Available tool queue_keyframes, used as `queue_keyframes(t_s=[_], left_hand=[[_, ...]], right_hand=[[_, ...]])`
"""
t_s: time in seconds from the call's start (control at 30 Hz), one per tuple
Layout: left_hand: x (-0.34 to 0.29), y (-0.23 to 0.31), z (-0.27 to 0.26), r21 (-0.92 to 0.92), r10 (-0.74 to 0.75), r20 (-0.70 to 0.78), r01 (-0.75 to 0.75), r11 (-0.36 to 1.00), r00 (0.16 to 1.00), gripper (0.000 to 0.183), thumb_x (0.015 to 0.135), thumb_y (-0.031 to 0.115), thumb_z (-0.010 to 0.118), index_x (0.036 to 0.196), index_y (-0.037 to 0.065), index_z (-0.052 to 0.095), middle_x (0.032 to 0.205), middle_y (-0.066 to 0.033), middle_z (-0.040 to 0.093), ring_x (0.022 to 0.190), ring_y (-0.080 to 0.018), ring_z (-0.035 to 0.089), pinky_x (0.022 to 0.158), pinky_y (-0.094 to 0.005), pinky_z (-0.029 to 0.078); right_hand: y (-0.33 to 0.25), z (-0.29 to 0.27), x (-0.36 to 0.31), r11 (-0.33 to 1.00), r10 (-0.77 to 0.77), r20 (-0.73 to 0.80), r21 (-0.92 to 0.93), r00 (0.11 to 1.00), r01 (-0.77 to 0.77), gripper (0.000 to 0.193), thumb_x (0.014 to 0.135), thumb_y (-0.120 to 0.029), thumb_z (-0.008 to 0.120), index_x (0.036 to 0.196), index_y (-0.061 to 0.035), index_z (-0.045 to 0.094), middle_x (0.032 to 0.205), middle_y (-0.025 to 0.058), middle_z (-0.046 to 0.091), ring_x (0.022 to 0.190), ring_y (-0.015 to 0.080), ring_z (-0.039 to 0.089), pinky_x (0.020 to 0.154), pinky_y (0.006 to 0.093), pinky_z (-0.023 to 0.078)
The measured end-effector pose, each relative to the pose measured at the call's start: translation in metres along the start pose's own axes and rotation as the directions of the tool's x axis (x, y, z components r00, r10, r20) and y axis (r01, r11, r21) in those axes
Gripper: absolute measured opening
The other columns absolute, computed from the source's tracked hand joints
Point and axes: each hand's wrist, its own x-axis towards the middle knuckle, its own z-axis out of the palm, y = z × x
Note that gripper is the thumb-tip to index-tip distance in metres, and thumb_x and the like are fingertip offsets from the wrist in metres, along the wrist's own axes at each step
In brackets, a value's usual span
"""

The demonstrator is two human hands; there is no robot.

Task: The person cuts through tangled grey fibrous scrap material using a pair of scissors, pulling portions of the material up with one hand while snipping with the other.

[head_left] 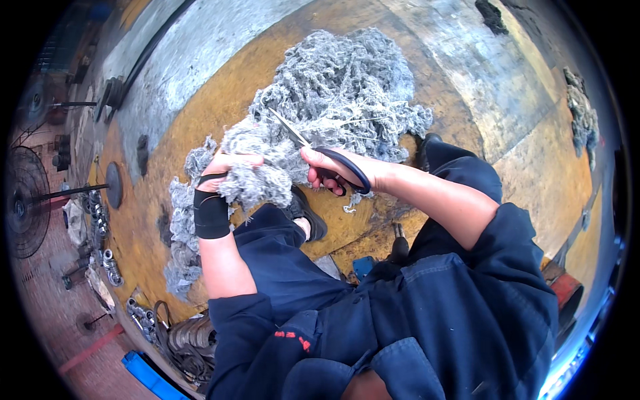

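My left hand [227, 166], with a black wrist brace [211, 212] on it, is closed around a wad of grey fibre waste [260, 175]. In my right hand [331, 171] is a pair of scissors [343, 160] with dark handles. Their metal blades point up and to the left, beside the held wad; whether they are parted I cannot tell. Beyond both hands lies a large heap of tangled grey fibre [350, 80] with pale loose strands across it. A smaller strip of the same fibre [181, 227] trails along the floor left of my brace.
Yellow, worn floor [433, 60] surrounds the heap. Standing fans [28, 200] are at the far left, with metal parts [112, 267] near them. A grey clump [582, 113] lies far right. My shoe [308, 217] is below the wad; a blue object [363, 267] lies between my legs.
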Motion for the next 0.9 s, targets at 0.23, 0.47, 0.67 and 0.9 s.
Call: queue_keyframes(t_s=[0.23,0.47,0.67,0.9], left_hand=[[0.025,-0.017,0.003,0.253,0.059,0.102,-0.083,0.964,0.993,0.028,0.068,-0.003,0.074,0.095,-0.007,0.065,0.089,-0.0115,0.069,0.08,-0.0165,0.066,0.074,-0.0286,0.053],[0.014,-0.007,0.009,-0.028,-0.001,0.149,0.006,1.0,0.989,0.03,0.067,-0.005,0.073,0.096,-0.004,0.065,0.093,-0.0131,0.068,0.086,-0.0196,0.065,0.075,-0.0312,0.054],[-0.008,-0.034,-0.047,-0.029,0.51,-0.156,-0.52,0.854,0.846,0.017,0.076,0.006,0.067,0.09,-0.003,0.066,0.089,-0.011,0.067,0.081,-0.0203,0.064,0.078,-0.0331,0.052],[-0.012,0.002,-0.005,-0.247,0.055,-0.077,-0.072,0.966,0.995,0.031,0.076,0.008,0.067,0.105,-0.003,0.062,0.097,-0.0154,0.067,0.088,-0.027,0.065,0.08,-0.0381,0.053]], right_hand=[[-0.002,0.009,0.01,0.988,-0.053,-0.076,-0.15,0.996,0.042,0.084,0.068,-0.087,0.042,0.073,-0.003,0.051,0.065,0.0017,0.045,0.054,0.0106,0.043,0.047,0.024,0.037],[-0.002,0.006,0.001,0.987,-0.068,-0.041,-0.15,0.997,0.061,0.085,0.07,-0.088,0.038,0.07,-0.0044,0.053,0.062,0.0019,0.046,0.053,0.0109,0.043,0.047,0.025,0.037],[0.008,0.009,-0.016,0.987,0.12,0.238,0.081,0.964,-0.142,0.082,0.077,-0.082,0.036,0.075,-0.0032,0.058,0.066,0.0038,0.054,0.05,0.0127,0.051,0.047,0.0256,0.042],[-0.004,0.025,-0.013,0.916,0.103,0.265,0.351,0.959,-0.195,0.086,0.075,-0.084,0.035,0.073,-0.0001,0.056,0.065,0.0054,0.05,0.05,0.0126,0.047,0.047,0.028,0.043]])
